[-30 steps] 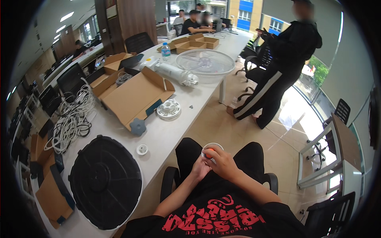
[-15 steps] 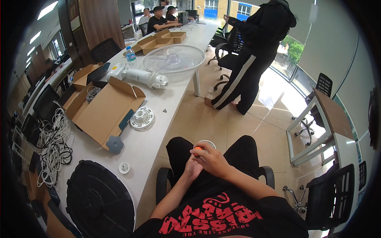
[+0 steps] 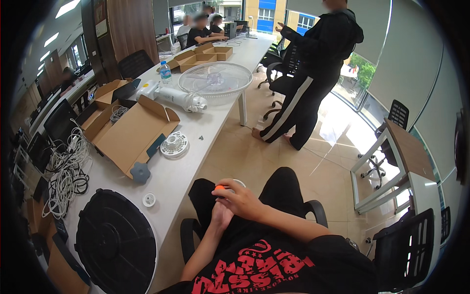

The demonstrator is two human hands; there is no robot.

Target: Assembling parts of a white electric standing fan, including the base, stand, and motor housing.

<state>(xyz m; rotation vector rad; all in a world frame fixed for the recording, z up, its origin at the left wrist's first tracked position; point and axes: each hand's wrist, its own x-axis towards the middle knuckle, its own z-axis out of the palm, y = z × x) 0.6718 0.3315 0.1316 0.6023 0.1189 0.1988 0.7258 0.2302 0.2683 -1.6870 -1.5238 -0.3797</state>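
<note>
My right hand (image 3: 243, 201) is closed round an orange-ended handle (image 3: 220, 187), much like a screwdriver's, held above my lap. Just under it, my left hand (image 3: 223, 215) is cupped with its fingers mostly hidden; what it grips cannot be made out. A white rounded rim (image 3: 239, 182) peeks out beyond my right fingers, the rest covered by the hand. On the table to my left lie a white vented disc part (image 3: 175, 145), a few small screws (image 3: 201, 138), a small white round cap (image 3: 149, 200) and a grey lobed knob (image 3: 140, 172).
A large black round base (image 3: 115, 240) lies on the near table. Beyond it are an open cardboard box (image 3: 132, 134), tangled cables (image 3: 68, 171), a white fan motor unit (image 3: 178, 98), a fan grille (image 3: 215, 79) and a bottle (image 3: 165, 73). A person (image 3: 313, 73) stands ahead.
Both hands and my knees have shifted left toward the table edge, the orange-ended handle still in my right hand. The view has tilted slightly. The standing person's hand is now extended.
</note>
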